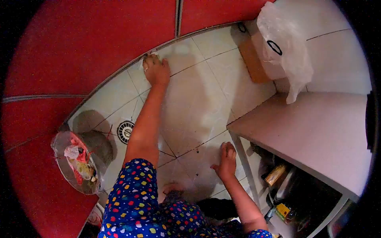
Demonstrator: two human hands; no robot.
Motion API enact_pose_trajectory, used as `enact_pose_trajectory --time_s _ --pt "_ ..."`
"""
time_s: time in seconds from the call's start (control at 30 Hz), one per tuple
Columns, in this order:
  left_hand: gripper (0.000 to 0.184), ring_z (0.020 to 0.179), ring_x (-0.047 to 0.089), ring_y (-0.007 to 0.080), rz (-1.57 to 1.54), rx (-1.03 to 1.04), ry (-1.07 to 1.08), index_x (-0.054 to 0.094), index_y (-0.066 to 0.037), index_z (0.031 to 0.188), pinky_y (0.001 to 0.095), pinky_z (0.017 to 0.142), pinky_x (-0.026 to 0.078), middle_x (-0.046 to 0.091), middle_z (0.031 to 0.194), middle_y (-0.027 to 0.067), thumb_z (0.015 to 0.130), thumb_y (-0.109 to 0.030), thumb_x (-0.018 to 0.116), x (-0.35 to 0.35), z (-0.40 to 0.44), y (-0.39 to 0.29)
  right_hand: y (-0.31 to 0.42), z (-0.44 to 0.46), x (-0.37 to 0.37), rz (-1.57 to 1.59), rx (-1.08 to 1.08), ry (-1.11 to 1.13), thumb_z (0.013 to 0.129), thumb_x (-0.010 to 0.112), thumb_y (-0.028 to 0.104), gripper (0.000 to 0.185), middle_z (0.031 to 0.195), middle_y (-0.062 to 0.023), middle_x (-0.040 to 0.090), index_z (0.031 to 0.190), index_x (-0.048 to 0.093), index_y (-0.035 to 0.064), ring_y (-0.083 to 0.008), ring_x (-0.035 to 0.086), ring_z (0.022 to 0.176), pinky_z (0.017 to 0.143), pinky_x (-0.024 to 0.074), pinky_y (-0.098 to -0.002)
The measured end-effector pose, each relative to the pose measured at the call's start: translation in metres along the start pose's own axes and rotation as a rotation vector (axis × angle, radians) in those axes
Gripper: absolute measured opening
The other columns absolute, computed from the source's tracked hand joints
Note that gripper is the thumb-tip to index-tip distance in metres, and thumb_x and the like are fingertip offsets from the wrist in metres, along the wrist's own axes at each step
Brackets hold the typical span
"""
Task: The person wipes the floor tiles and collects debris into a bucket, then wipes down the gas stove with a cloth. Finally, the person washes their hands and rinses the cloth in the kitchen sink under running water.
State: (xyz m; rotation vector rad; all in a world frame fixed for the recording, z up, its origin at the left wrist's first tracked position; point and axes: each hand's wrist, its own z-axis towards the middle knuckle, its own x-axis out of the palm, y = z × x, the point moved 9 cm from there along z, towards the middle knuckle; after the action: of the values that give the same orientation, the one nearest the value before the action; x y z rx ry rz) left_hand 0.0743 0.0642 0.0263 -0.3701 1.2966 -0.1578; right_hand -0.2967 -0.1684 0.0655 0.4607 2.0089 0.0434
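Note:
My left hand [156, 70] reaches far forward to the tiled floor [190, 91], beside the foot of the red panels [99, 35]. Its fingers press on a small pale cloth or tissue [154, 54], of which only edges show. A ring sits on one finger. My right hand [226, 160] is lower right, over the floor near the table leg, fingers apart and nothing visible in it. A round floor drain [125, 132] lies left of my left forearm.
A bin [98, 180] with rubbish stands at the left. At right is a grey table [309, 127] with several items beneath. A clear plastic bag [291, 51] hangs over a box [254, 61] at the upper right. Small dark specks dot the floor.

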Motion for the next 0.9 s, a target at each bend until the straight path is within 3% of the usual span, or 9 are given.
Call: enact_pose_trajectory --time_s 0.23,0.33,0.4,0.5,0.53,0.6,0.63,0.73,0.9 --pt "0.050 0.125 0.035 0.0316 -0.061 0.138 0.074 0.049 -0.001 0.125 0.0430 0.104 0.031 0.044 0.132 0.0137 0.087 -0.033 0.053 0.027 0.015 -0.057 0.008 0.002 -0.005 -0.018 -0.022 0.018 0.052 0.086 0.020 0.108 0.142 -0.0212 0.025 0.139 0.026 0.0015 -0.0375 0.026 0.131 0.108 0.0277 -0.0410" --pt "0.047 0.123 0.040 0.0290 -0.063 0.286 0.068 0.051 -0.002 0.122 0.0412 0.102 0.033 0.051 0.125 0.0117 0.087 -0.032 0.053 0.044 0.015 -0.074 0.012 0.004 -0.007 -0.033 -0.005 0.037 0.053 0.086 0.020 0.107 0.142 -0.0208 0.025 0.139 0.026 0.0016 -0.0373 0.025 0.131 0.108 0.0276 -0.0410" --pt "0.036 0.118 0.045 0.0297 -0.337 0.671 0.284 0.056 -0.003 0.115 0.0399 0.098 0.038 0.056 0.116 0.0118 0.087 -0.024 0.052 0.050 -0.005 -0.111 0.013 0.007 -0.008 -0.037 -0.003 0.038 0.053 0.086 0.020 0.108 0.142 -0.0206 0.025 0.140 0.025 0.0016 -0.0372 0.025 0.132 0.108 0.0276 -0.0411" --pt "0.027 0.113 0.049 0.0305 -0.570 0.437 0.422 0.060 -0.003 0.108 0.0397 0.094 0.041 0.058 0.110 0.0136 0.084 -0.014 0.055 0.047 -0.014 -0.085 0.007 0.007 -0.007 -0.023 -0.031 0.008 0.044 0.089 0.021 0.116 0.141 -0.0226 0.026 0.140 0.026 0.0032 -0.0406 0.028 0.128 0.104 0.0311 -0.0424" --pt "0.026 0.113 0.049 0.0309 -0.904 0.164 0.290 0.062 -0.004 0.107 0.0408 0.094 0.041 0.058 0.111 0.0144 0.083 -0.013 0.055 0.034 -0.005 -0.059 0.006 0.008 -0.003 -0.023 -0.061 -0.009 0.045 0.088 0.021 0.115 0.142 -0.0223 0.026 0.140 0.026 0.0031 -0.0406 0.028 0.128 0.104 0.0310 -0.0425" --pt "0.030 0.115 0.047 0.0320 -0.749 -0.041 -0.002 0.061 -0.006 0.112 0.0419 0.098 0.038 0.057 0.113 0.0158 0.084 -0.014 0.054 0.004 0.006 -0.008 0.005 0.004 -0.003 -0.021 -0.073 -0.013 0.045 0.088 0.020 0.115 0.142 -0.0220 0.025 0.140 0.026 0.0029 -0.0405 0.028 0.128 0.104 0.0310 -0.0426" --pt "0.034 0.117 0.046 0.0326 -0.273 0.052 -0.155 0.058 -0.007 0.118 0.0419 0.101 0.035 0.056 0.115 0.0164 0.085 -0.016 0.054 -0.012 0.010 -0.001 0.009 0.005 -0.008 -0.029 -0.075 -0.013 0.045 0.088 0.020 0.115 0.142 -0.0215 0.026 0.140 0.026 0.0037 -0.0401 0.028 0.128 0.104 0.0312 -0.0427" --pt "0.043 0.124 0.039 0.0341 0.031 0.310 -0.094 0.050 -0.009 0.129 0.0416 0.107 0.028 0.051 0.125 0.0161 0.087 -0.019 0.053 0.036 0.007 -0.032 0.007 0.009 -0.008 -0.008 -0.066 -0.009 0.045 0.088 0.020 0.114 0.142 -0.0205 0.026 0.140 0.027 0.0056 -0.0390 0.028 0.129 0.104 0.0313 -0.0426" --pt "0.045 0.128 0.033 0.0336 -0.183 0.583 0.025 0.048 -0.011 0.130 0.0439 0.108 0.024 0.045 0.133 0.0140 0.087 -0.023 0.053 0.080 0.015 -0.124 0.005 0.010 -0.009 0.029 -0.024 0.011 0.046 0.088 0.020 0.114 0.142 -0.0190 0.026 0.141 0.027 0.0085 -0.0376 0.027 0.130 0.105 0.0303 -0.0419"
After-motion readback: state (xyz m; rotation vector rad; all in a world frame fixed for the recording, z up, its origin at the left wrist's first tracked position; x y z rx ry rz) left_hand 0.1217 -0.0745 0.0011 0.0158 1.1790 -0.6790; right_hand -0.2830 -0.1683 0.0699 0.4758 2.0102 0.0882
